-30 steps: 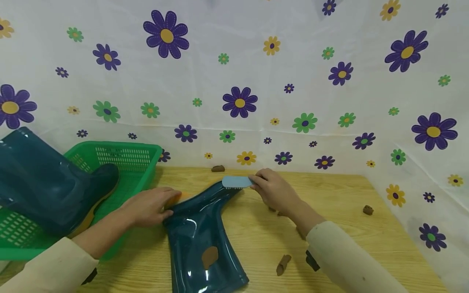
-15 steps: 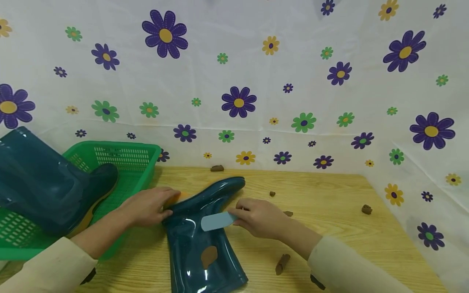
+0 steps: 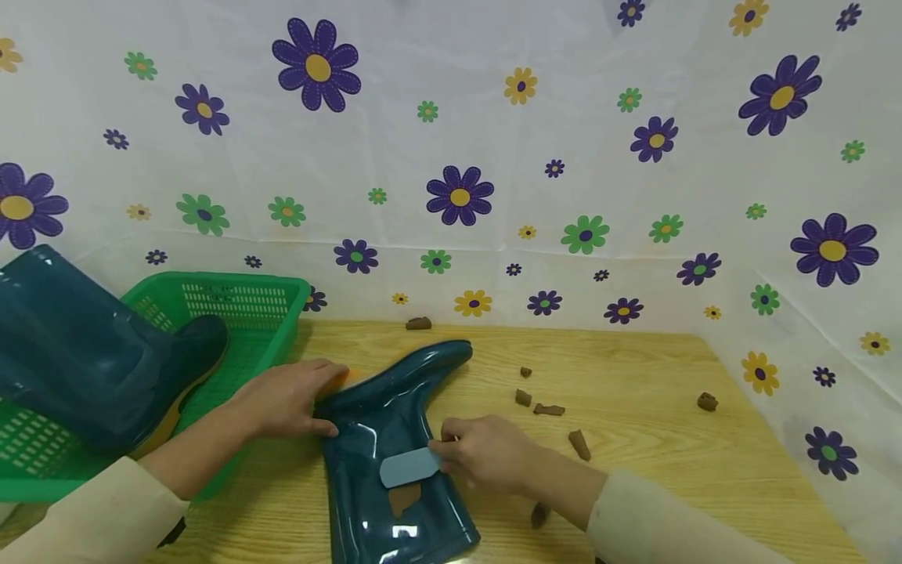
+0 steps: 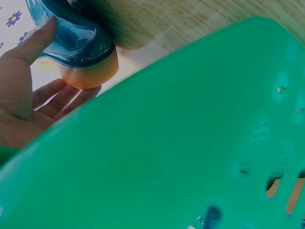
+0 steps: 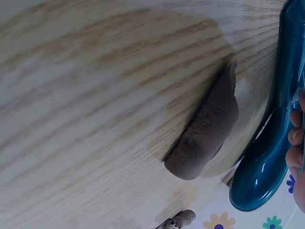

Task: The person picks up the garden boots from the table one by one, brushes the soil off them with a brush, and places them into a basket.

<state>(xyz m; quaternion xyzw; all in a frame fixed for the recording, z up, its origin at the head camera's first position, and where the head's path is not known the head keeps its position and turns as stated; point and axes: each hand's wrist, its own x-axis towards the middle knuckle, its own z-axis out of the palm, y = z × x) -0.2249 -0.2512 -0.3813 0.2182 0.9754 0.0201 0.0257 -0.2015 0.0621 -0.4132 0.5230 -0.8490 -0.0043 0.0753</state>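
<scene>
A dark teal rubber boot (image 3: pixel 373 446) lies on its side on the table, toe pointing away to the right. My left hand (image 3: pixel 285 399) grips its heel, thumb on the upper and fingers against the orange sole (image 4: pixel 93 74) in the left wrist view. My right hand (image 3: pixel 489 453) holds a light-blue brush (image 3: pixel 409 468) by its end, over the boot's shaft. The brush head overlaps the upper edge of a brown mud patch (image 3: pixel 405 501) on the shaft. In the right wrist view, only some fingers (image 5: pixel 295 136) of that hand show at the edge.
A green basket (image 3: pixel 282 345) stands at the left with a second teal boot (image 3: pixel 84 345) in it. Several brown mud pieces lie on the table, one (image 3: pixel 580 445) beside my right forearm and another (image 3: pixel 708 401) far right. A flowered white sheet (image 3: pixel 493 141) hangs behind.
My right hand has brought the brush from the boot's toe back toward me, down to the mud patch on the shaft. My left hand stays at the heel, its thumb shifted slightly.
</scene>
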